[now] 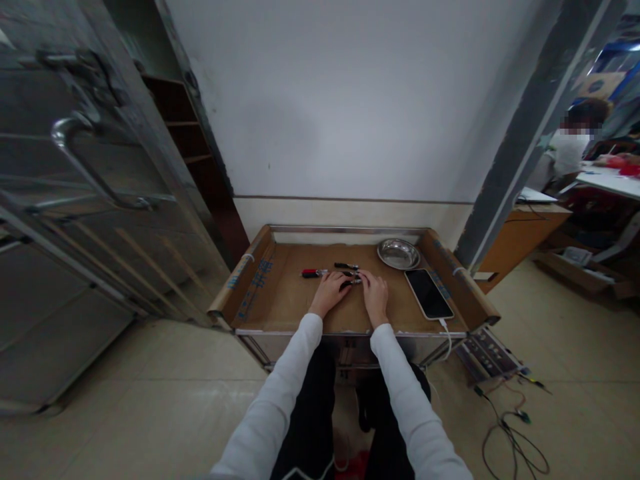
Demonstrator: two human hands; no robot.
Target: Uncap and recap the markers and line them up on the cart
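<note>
On the cardboard-lined cart top, my left hand [329, 292] is closed, with its fingertips on the left end of a slim black pen [351, 283]. From the other side, my right hand [375, 293] pinches near the pen's shiny right end. Fingers cover parts of this pen. Just beyond my hands lies another black pen [345, 266], flat on the cardboard. Left of it are red and black pens [313, 273] lying close together, partly behind my left hand. How many lie there I cannot tell.
A round metal dish [399, 254] stands at the back right of the cart [280, 313]. A phone [429, 294] with a white cable [447, 340] lies before it. Cables [515, 433] lie on the floor at right. A metal door [90, 167] stands left; a person [573, 147] is far right.
</note>
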